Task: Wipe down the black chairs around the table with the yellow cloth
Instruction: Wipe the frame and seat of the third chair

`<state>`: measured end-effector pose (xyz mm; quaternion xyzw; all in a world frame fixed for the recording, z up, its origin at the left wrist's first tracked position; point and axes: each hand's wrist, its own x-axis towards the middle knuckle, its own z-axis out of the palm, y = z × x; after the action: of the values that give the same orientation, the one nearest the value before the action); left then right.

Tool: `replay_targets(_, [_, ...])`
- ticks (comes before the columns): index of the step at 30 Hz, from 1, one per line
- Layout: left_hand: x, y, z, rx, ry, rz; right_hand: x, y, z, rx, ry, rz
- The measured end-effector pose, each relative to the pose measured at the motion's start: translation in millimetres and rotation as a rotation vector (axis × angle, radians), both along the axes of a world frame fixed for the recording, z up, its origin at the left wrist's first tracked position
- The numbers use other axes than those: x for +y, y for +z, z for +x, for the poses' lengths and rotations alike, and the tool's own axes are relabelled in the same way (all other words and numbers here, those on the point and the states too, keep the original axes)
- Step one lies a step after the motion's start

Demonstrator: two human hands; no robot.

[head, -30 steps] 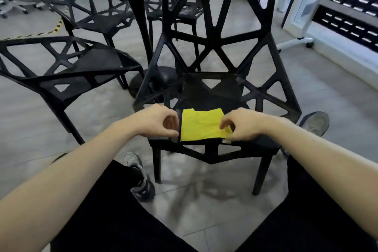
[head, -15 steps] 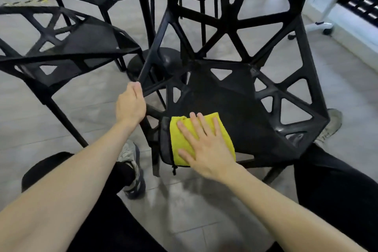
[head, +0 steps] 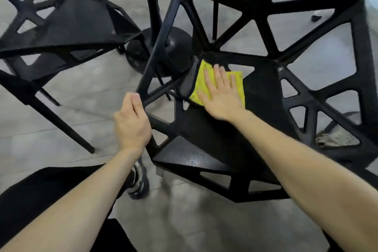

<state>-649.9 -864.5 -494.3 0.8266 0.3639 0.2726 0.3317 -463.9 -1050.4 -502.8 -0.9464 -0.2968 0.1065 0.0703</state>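
R hand [head: 222, 98] pressing yellow cloth [head: 238, 85] flat w/ fingers straight on black chair [head: 206, 129] seat; L hand [head: 132, 125] gripping its side strut, fingertips hidden; backrest top cut off.

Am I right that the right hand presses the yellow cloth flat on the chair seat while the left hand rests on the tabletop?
Not quite. In the head view the left hand grips the chair frame's side bar. The right hand does press the yellow cloth flat on the seat.
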Motion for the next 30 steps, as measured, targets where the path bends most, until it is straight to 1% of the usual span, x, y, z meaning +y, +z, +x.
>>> replay_targets(3, [1.6,-2.1,-1.9,0.002,-0.005,0.008,-38.0,10.8,-110.4,0.006,0.257,0.065])
replay_targets(4, [1.9,-4.0,-1.9,-0.006,-0.015,0.021,-47.4,14.7,-127.1,0.025,0.320,0.092])
replay_targets(5, [2.2,-4.6,-1.7,-0.019,-0.024,0.028,-52.1,14.8,-124.5,0.048,0.364,0.083])
replay_targets(7, [3.2,-5.4,-0.2,-0.038,-0.031,0.026,-44.0,9.0,-81.3,0.021,0.343,0.048])
replay_targets(9, [4.3,-5.9,0.8,-0.033,-0.030,0.032,-24.7,3.1,-18.8,-0.021,0.173,-0.001])
replay_targets(11, [3.7,-6.4,1.5,-0.017,-0.016,0.032,-12.4,-4.0,13.7,-0.021,-0.022,-0.028])
replay_targets(12, [3.9,-5.9,2.1,-0.008,-0.004,0.030,-8.5,-6.5,8.0,-0.008,-0.049,-0.030])
replay_targets(13, [4.0,-4.7,2.6,0.004,-0.001,0.031,-8.8,-6.9,-10.0,0.006,-0.031,-0.023])
replay_targets(16, [5.3,-4.3,2.5,0.034,-0.002,0.050,-38.4,10.4,-90.5,0.085,0.180,-0.016])
replay_targets(18, [6.2,-5.8,2.7,0.038,0.009,0.049,-64.3,28.0,-125.7,0.093,0.211,0.065])
replay_targets(20, [7.9,-9.7,5.3,0.034,0.016,0.056,-83.3,44.0,-146.7,-0.032,0.177,0.179])
replay_targets(21, [9.2,-11.4,6.6,0.029,0.021,0.058,-89.2,44.8,-156.3,-0.098,0.189,0.201])
replay_targets(22, [10.3,-12.6,7.2,0.026,0.029,0.059,-92.5,42.4,-165.4,-0.134,0.223,0.185])
replay_targets(24, [11.4,-13.4,8.1,0.032,0.024,0.074,-96.1,32.5,-178.6,-0.154,0.284,0.086])
replay_targets(26, [10.7,-12.4,8.1,0.035,0.017,0.078,-98.1,25.7,-183.1,-0.184,0.282,0.033])
replay_targets(28, [10.3,-9.9,8.1,0.040,0.014,0.081,-98.7,26.1,-185.4,-0.228,0.305,0.019])
replay_targets(30, [9.9,-9.1,8.0,0.056,0.015,0.094,-102.1,24.9,-186.8,-0.308,0.397,0.085])
